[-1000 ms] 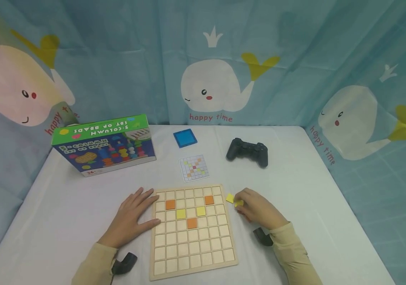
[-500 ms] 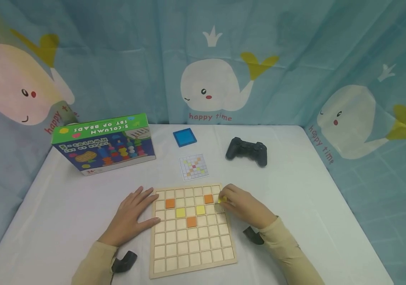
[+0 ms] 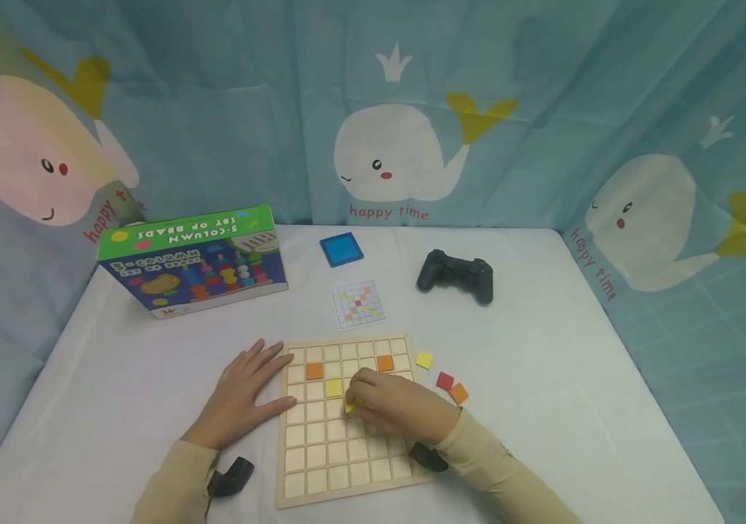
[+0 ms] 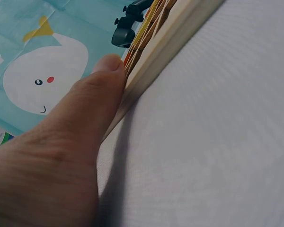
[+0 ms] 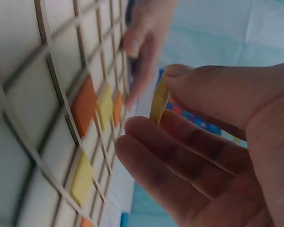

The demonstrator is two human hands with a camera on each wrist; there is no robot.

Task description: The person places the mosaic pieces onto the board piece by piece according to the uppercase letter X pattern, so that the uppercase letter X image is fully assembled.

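On the worktop [image 3: 543, 327], head view: the left hand [image 3: 241, 397] lies with fingers spread and extended, their tips at the left rim of the board [image 3: 316, 434]. Over the board's middle, the right hand [image 3: 405, 404] pinches a yellow tile [image 3: 351, 406] between thumb and fingers, hiding part of the grid. Two orange squares [image 3: 314, 371] and a yellow square [image 3: 334, 387] show in the upper cells. Just right of the board lie a loose yellow piece [image 3: 424, 359], a red piece [image 3: 445, 380] and an orange piece [image 3: 458, 394], the last two close together. Behind are a pattern card [image 3: 357, 304], a blue plate [image 3: 342, 249], a controller [image 3: 455, 276] and, at left, a box [image 3: 192, 262].

Left wrist view: the thumb [image 4: 97, 94] is outstretched against the board's side.

Right wrist view: the yellow tile, held on edge in the right hand's grip, is clear of the board; orange and yellow squares lie flat in its cells.
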